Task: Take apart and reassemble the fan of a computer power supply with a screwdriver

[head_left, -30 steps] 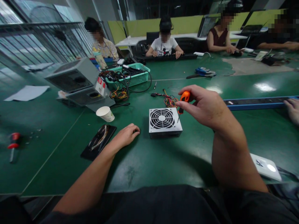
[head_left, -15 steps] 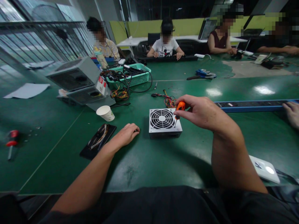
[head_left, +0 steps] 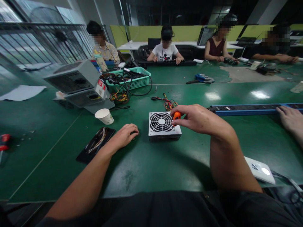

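A silver power supply unit (head_left: 165,135) lies on the green table in front of me, its round fan grille facing up. My right hand (head_left: 193,118) grips an orange-handled screwdriver (head_left: 176,116) above the unit's right side. The blade points down at the top plate near the front right corner, partly hidden by the fingers. To the left of the unit, my left hand (head_left: 126,134) rests on the table with curled fingers. Whether something small is between its fingertips cannot be made out. Coloured cables (head_left: 169,105) run out behind the unit.
At left are a paper cup (head_left: 104,116), a dark tray (head_left: 94,146), stacked power supplies (head_left: 73,78) and a red screwdriver (head_left: 4,142). Behind stands a green basket (head_left: 139,82) of cables. A power strip (head_left: 255,109), another person's hand (head_left: 290,121) and a white device (head_left: 259,170) lie right.
The view has shifted slightly. The screwdriver handle has come a little lower and left over the power supply unit, standing more upright. My left hand has stayed on the table.
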Demonstrator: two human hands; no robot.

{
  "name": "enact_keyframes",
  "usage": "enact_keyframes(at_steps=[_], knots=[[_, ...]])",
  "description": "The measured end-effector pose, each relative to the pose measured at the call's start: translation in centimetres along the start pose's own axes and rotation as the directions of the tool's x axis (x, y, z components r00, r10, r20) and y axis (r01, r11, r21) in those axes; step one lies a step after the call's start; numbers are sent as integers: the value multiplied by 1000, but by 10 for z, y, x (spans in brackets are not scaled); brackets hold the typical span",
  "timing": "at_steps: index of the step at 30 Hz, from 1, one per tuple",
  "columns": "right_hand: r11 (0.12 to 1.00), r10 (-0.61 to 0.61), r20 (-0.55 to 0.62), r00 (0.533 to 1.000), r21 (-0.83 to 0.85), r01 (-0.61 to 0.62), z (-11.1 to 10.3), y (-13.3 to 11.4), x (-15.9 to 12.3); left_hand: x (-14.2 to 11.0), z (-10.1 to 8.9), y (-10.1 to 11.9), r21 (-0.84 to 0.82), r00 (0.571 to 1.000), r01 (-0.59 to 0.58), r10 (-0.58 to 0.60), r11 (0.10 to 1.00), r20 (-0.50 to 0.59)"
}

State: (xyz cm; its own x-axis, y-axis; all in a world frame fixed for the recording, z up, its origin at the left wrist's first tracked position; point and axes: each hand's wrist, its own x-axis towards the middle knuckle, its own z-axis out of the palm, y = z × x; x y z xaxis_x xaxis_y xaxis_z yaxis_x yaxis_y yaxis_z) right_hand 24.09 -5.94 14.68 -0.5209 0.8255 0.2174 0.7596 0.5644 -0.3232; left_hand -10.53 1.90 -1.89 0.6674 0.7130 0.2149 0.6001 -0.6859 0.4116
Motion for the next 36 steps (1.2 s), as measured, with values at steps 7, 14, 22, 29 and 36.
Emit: enact_keyframes(at_steps=[7,14,22,29,36], knots=[[992,37,-56,998,-120,-43,6,-7,2,11,-19,47,-210,952,50,-110,976,-285],[988,14,-73,997,-152,-25,10,-11,-1,48,-44,106,-492,940,31,-193,870,-281],[993,104,-417,903,-4,-116,3,-1,-4,124,-50,125,-724,936,-13,-247,689,-252],[991,91,-636,767,-14,-130,-14,-5,3,136,1,127,-770,996,92,-40,632,86],[981,183,-594,783,58,-185,-18,0,-1,137,21,115,-747,993,87,6,659,120]])
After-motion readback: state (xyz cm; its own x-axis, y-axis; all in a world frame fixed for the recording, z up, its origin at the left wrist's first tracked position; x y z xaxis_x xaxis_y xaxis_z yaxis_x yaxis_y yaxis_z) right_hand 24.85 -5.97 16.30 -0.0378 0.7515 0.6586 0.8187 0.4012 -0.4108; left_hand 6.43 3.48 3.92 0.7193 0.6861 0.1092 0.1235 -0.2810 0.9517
